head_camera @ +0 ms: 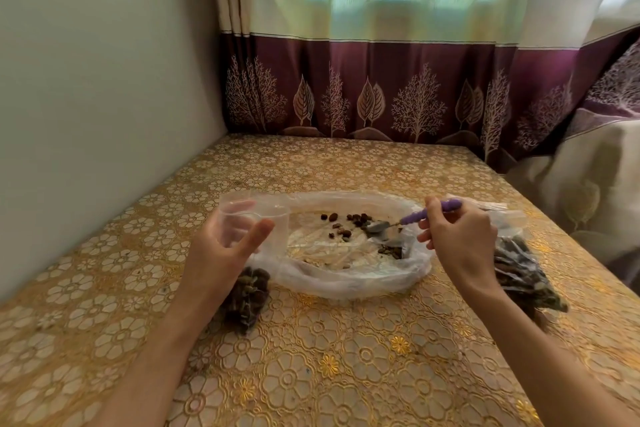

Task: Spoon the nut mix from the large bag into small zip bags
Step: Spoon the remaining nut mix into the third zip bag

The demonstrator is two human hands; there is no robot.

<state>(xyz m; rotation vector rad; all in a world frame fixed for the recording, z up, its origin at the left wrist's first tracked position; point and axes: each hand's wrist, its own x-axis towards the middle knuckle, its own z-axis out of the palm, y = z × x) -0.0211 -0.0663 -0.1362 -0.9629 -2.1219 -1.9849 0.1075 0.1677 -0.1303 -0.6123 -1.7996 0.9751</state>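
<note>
The large clear bag (349,282) lies open in the middle of the table, with only scattered dark nut pieces (358,218) left inside. My left hand (225,246) holds an empty small zip bag (254,217) open and upright at the large bag's left end. My right hand (460,236) grips a purple-handled spoon (420,216), its metal bowl down inside the large bag near the nuts. A filled small bag (247,298) lies under my left wrist. Another filled small bag (519,270) lies beside my right wrist.
The table (346,374) wears a gold floral cloth. A plain wall (86,97) runs along the left side. A maroon and cream curtain (381,80) hangs behind the table, and cream fabric (588,184) bulges at the right edge.
</note>
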